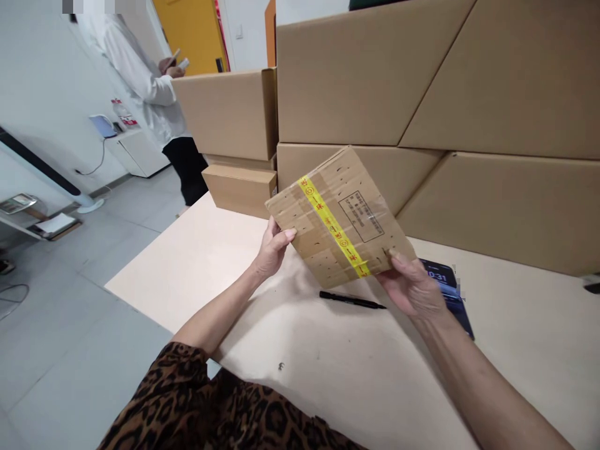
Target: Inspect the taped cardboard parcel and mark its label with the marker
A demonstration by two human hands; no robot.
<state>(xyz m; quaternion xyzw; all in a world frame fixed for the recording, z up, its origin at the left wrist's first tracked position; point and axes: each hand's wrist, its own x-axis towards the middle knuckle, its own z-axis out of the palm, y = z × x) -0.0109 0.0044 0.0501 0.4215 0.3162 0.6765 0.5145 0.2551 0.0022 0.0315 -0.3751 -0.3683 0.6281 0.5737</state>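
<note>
Sleeve: a leopard-print sleeve [187, 394] is covering my arm along the bottom of the view, just behind the near edge of the desk [356, 387].

Left hand: my left hand [272, 250] is partly closed, gripping the left side of a flat cardboard parcel [337, 219], with its fingertips [289, 232] curling onto the upper face.

Right hand: my right hand [412, 287] is half closed, holding the parcel's lower right edge, with its fingertips [394, 255] pressing against the face.

Parcel: I am holding it up and tilted between my hands, over the desk and toward its far edge. Yellow tape with red print [330, 225] is crossing it, beside a printed label [360, 215].

Desk: a black marker pen [351, 300] is lying just below the parcel, and a smartphone [447, 281] is lying partly under my right hand, its lit screen showing digits.

Cartons: large brown cartons [375, 75] are standing stacked along the far edge, with a smaller carton [229, 119] resting above a flat carton [239, 190] toward the far left corner.

Nearby: a person in a white shirt [140, 81] is standing beyond the desk's left corner, both hands raised around a small white item [182, 64].
</note>
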